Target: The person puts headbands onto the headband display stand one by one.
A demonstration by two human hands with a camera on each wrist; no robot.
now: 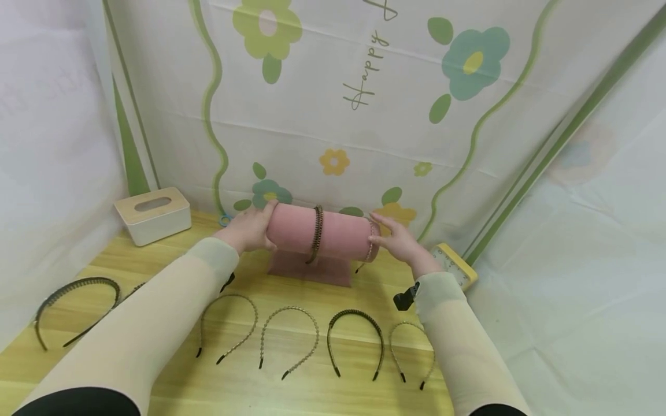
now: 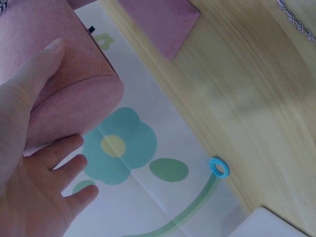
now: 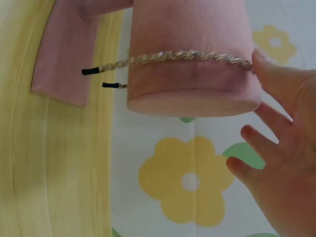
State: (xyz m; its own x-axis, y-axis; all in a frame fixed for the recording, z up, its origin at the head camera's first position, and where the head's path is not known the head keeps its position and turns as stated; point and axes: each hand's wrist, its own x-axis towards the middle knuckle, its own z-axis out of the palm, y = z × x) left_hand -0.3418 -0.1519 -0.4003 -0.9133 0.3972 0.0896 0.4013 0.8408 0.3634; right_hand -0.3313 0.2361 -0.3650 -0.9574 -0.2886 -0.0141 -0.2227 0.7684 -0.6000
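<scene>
A pink velvety roll-shaped display stand (image 1: 343, 234) stands at the back of the table on a flat base. My left hand (image 1: 250, 228) holds the roll's left end; in the left wrist view its thumb (image 2: 42, 69) lies on the velvet and the other fingers spread by the end. A dark headband (image 1: 318, 231) arches over the roll's middle. Near the right end sits a beaded headband (image 3: 182, 55) with black tips. My right hand (image 1: 403, 242) is at that end, its thumb (image 3: 264, 69) touching the beaded band, its other fingers spread behind.
Several headbands lie along the front, among them a beaded one (image 1: 302, 309), a dark one (image 1: 356, 312) and one by the right sleeve (image 1: 463, 329). A tissue box (image 1: 161, 228) stands back left, a yellow-framed device (image 1: 458, 266) at right. A blue ring (image 2: 219, 168) lies near the back edge.
</scene>
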